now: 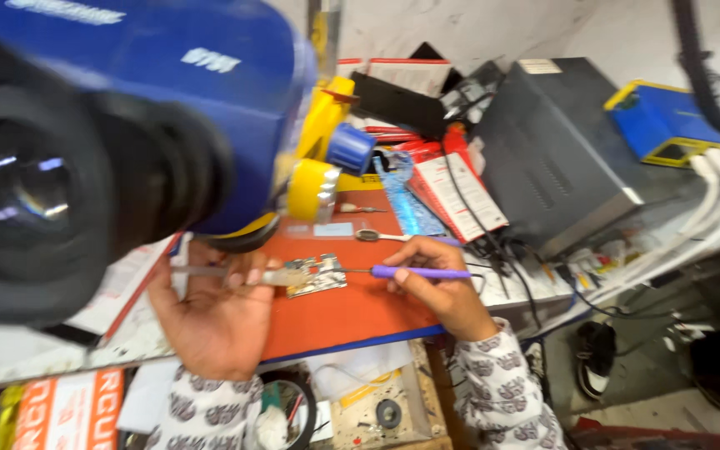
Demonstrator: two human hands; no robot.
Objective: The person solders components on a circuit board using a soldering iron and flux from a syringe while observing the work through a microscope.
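A: What was seen at the far left of the bench?

B: A blue microscope head (127, 92) with black eyepieces filled the upper left, well above the work. Below it, the left hand (218, 312) was laid palm-up on the orange mat (352, 312), with its fingers curled around a slim metal tool (235, 273) whose tip was brought to the small circuit board (317, 275).

A: And the board itself?

B: It was laid flat on the mat, between the two hands. It was judged light, thin, stiff and fragile; it would best be taken by its bare edges, not across the components.

A: What was held on the right?

B: The right hand (435, 279) was closed in a pen grip on a purple-handled tool (418, 272), its fine point touching the board's right edge. Just beyond it, metal tweezers (381, 237) were left lying on the mat.

A: Further right?

B: A grey box-shaped unit (560, 150) was set on the table, with black cables trailing beside it.
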